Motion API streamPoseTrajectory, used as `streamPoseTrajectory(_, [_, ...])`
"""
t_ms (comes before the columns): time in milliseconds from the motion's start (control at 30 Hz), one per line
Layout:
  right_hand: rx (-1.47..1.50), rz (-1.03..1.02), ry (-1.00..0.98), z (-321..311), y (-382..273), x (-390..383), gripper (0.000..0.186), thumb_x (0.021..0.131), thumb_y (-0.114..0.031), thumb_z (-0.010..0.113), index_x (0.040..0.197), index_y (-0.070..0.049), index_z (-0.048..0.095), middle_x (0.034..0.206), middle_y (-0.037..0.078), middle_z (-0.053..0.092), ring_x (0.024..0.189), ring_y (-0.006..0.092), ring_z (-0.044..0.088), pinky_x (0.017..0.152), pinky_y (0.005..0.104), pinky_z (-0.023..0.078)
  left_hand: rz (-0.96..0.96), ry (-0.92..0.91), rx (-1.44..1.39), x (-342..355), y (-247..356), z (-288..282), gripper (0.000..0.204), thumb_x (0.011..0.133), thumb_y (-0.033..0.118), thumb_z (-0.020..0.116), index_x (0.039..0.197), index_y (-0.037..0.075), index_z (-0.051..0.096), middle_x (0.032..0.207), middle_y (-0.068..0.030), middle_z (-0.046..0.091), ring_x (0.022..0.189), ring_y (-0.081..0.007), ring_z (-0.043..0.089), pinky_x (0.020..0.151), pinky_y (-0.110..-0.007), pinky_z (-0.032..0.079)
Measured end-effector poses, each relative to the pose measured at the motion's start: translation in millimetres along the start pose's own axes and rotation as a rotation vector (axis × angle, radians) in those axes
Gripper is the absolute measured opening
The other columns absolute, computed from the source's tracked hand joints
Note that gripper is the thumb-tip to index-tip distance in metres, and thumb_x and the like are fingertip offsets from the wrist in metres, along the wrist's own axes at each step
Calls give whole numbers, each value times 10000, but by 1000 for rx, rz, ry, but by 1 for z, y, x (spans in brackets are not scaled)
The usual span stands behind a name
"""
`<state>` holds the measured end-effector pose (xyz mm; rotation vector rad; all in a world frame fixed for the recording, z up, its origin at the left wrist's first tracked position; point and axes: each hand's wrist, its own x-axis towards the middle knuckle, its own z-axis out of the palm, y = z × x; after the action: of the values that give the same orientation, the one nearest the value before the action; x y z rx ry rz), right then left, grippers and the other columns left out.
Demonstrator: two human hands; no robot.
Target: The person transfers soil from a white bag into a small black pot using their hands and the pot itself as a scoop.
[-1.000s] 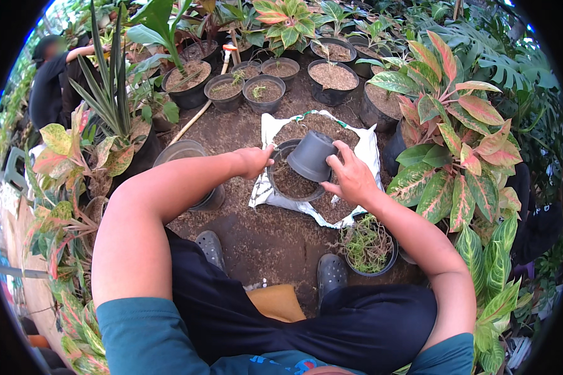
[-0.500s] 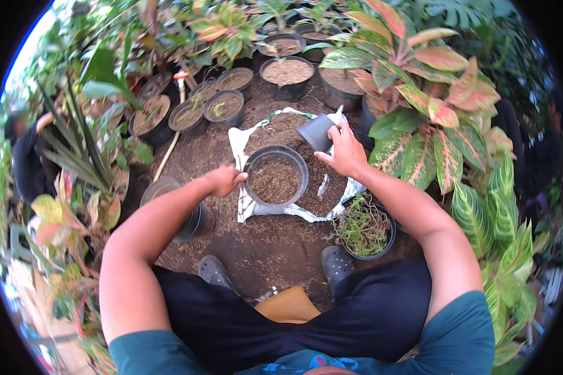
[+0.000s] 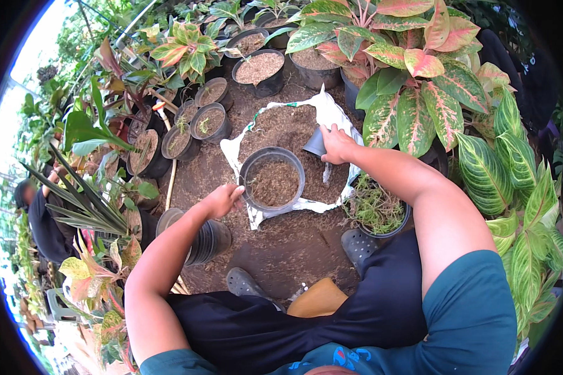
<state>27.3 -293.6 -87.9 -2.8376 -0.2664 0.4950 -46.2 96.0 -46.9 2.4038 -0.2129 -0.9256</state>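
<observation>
A round black plastic pot [image 3: 273, 154] with brown soil mix inside stands on an opened white sack [image 3: 329, 112], which also holds loose soil [image 3: 288, 122]. My left hand [image 3: 224, 200] is closed at the left of the pot, thumb and fingers pinching its rim. Over the right part of the sack, my right hand [image 3: 339, 145] grips a small dark grey pot [image 3: 314, 144], tilted with its mouth down toward the soil. Whether soil is inside this small pot is hidden. A pale elongated piece [image 3: 327, 173] lies on the soil just below the right hand.
A black pot of tangled green cuttings [image 3: 375, 209] stands beside my right forearm. Stacked black pots [image 3: 211, 240] are by my left forearm. Soil-filled pots [image 3: 259, 69] line the far side. Large pink-green leafy plants [image 3: 413, 87] lean in from the right. Another person [image 3: 47, 219] is at far left.
My right hand has brought the small grey pot lower, toward the soil on the sack. My left hand stays at the large pot's rim. The whole view has shifted and turned slightly.
</observation>
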Motion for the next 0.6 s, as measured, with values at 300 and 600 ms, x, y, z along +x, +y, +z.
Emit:
streamPoseTrajectory(300, [89,58,-127,14,-31,-1,912,796,-395,882,1476,-60,374,1475,319,398,1287,488,584,1102,499,509,20,4,-23,-2,-2,2,475,1145,397,421,1138,-28,634,908,-128,743,801,-215,716,782,-399,577])
streamPoseTrajectory(600, [396,266,-95,30,-16,-10,780,762,-341,831,1363,-5,465,1320,279,544,1172,362,645,1043,433,541,21,20,77,-3,1,3,491,1147,393,414,1092,-30,657,899,-140,761,791,-233,740,793,-400,581])
